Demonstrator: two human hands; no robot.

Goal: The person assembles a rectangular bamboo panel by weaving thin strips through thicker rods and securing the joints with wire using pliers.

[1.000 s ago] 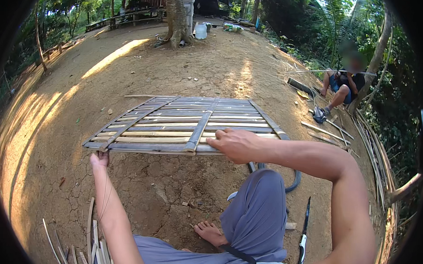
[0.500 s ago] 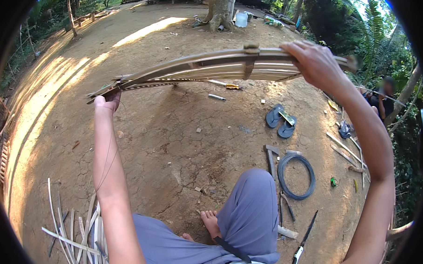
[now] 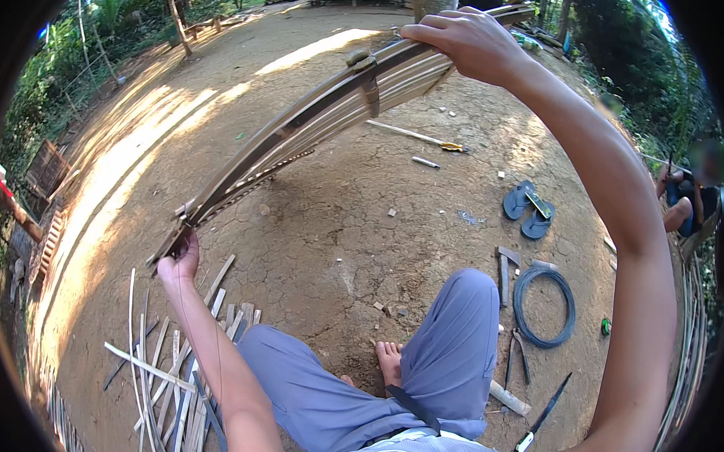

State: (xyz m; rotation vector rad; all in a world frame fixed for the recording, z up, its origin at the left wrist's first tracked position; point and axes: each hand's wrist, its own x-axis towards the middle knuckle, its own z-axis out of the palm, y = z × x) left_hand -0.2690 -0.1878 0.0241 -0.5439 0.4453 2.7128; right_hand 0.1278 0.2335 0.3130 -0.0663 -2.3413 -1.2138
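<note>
I hold a panel of bamboo slats (image 3: 318,117) up off the dirt ground, seen nearly edge-on and slanting from lower left to upper right. My left hand (image 3: 179,261) grips its lower left corner. My right hand (image 3: 472,42) grips its upper edge near the far right end. A cross batten (image 3: 365,79) runs over the slats near the middle. My legs in grey trousers (image 3: 445,364) and a bare foot (image 3: 389,362) are below.
Loose bamboo strips (image 3: 174,363) lie at the lower left. A coil of wire (image 3: 544,306), a hammer-like tool (image 3: 506,267), pliers (image 3: 515,355), a long knife (image 3: 540,423) and blue sandals (image 3: 528,209) lie on the right. Another person (image 3: 682,201) sits at the far right.
The panel lay flat on the ground a second ago. Both hands have since lifted and tipped it up on edge, and it now stands higher and slants more steeply.
</note>
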